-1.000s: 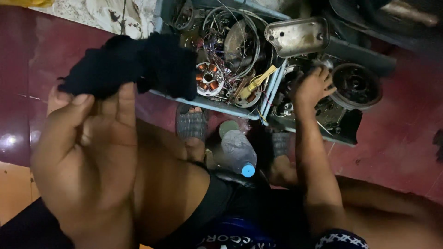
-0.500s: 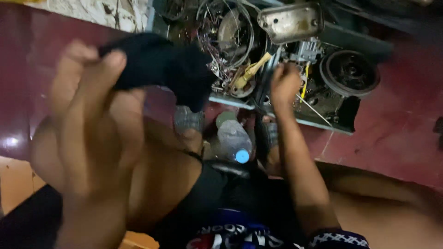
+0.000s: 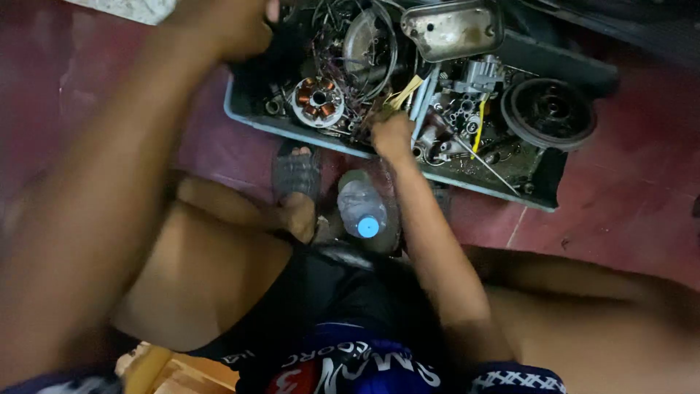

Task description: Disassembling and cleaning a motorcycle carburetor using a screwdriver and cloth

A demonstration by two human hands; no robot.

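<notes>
Head view: left hand blurred at left tray's top corner, grip on dark cloth unclear. Right hand curled over tangled parts at tray's middle, hold impossible to tell. Copper-wound stator between hands; plastic bottle on red floor near feet.

Left hand: raised, arm extended forward, fingers curled, blurred. Right hand: arm stretched forward, reaching down, fingers bent.

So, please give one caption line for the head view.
Right hand reaches into a tray of engine parts; left hand above it.
</notes>
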